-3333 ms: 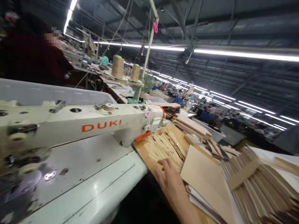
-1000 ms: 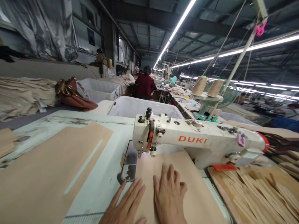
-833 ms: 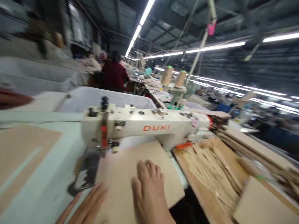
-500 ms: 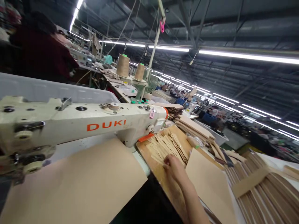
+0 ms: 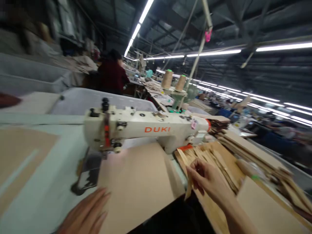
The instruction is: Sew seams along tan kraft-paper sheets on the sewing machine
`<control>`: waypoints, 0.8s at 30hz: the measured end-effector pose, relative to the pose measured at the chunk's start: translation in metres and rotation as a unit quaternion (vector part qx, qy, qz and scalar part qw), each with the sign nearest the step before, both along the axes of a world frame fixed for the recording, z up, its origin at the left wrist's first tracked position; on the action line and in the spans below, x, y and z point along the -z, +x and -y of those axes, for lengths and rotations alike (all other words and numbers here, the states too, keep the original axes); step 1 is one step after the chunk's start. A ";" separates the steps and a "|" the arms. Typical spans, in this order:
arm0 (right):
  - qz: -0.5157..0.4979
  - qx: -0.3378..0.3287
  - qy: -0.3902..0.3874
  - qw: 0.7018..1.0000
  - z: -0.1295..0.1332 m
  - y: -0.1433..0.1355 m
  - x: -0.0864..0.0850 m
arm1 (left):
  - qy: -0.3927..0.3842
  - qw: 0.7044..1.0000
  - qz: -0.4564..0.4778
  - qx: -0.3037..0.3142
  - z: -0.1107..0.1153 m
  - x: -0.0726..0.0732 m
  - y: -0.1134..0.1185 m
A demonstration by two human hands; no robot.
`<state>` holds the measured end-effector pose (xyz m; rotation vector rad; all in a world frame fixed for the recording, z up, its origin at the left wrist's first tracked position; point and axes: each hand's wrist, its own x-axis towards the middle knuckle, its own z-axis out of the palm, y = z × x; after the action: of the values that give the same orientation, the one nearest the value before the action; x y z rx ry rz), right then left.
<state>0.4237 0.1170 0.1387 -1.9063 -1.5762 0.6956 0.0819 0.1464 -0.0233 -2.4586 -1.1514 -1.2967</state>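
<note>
My left hand (image 5: pixel 85 213) lies with fingers stretched on the near left edge of a large beige sheet (image 5: pixel 138 175). That sheet runs under the arm of a white DUKI sewing machine (image 5: pixel 151 128), its far left corner close to the needle area. My right hand (image 5: pixel 203 177) pinches a thin beige strip (image 5: pixel 188 187), which hangs down from the fingers and also sticks up past them. Below that hand is a wooden board (image 5: pixel 234 157) carrying a pile of similar strips (image 5: pixel 216 159).
Another beige panel (image 5: pixel 265 204) lies right of the board, near stacked beige pieces (image 5: pixel 253 151). Thread cones (image 5: pixel 167 79) stand behind the machine. A grey plastic bin (image 5: pixel 102 99) is beyond it. A person in dark red (image 5: pixel 110 73) sits farther back.
The view has swung left, bringing the machine's needle end and the table into sight. My left hand has come into view on the sheet. My right hand has lifted a strip from the pile.
</note>
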 end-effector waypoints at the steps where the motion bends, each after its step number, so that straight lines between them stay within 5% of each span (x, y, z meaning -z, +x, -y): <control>1: -0.057 -0.046 -0.031 0.997 -0.011 -0.024 0.005 | 0.008 1.000 -0.021 -0.003 0.006 -0.002 -0.012; 4: -0.156 -0.170 -0.107 0.967 -0.049 -0.103 0.035 | -0.031 0.997 -0.047 -0.053 0.018 -0.010 -0.024; 9: -0.086 -0.232 -0.137 0.959 -0.100 -0.193 0.078 | -0.093 0.986 -0.039 -0.132 0.025 -0.026 -0.017; 12: -0.031 -0.241 -0.102 0.965 -0.112 -0.201 0.085 | -0.070 0.989 -0.089 -0.096 0.024 -0.031 -0.018; 16: 0.045 -0.259 0.012 0.965 -0.119 -0.194 0.084 | -0.047 0.993 -0.101 -0.023 0.013 -0.020 -0.019; 24: 0.047 -0.374 0.181 0.908 -0.114 -0.183 0.101 | 0.004 0.997 -0.077 -0.012 0.020 -0.016 -0.021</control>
<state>0.2410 0.2312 0.0373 -1.0495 -2.3328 0.5447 0.0609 0.1264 -0.0073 -2.4795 -1.1318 -1.0826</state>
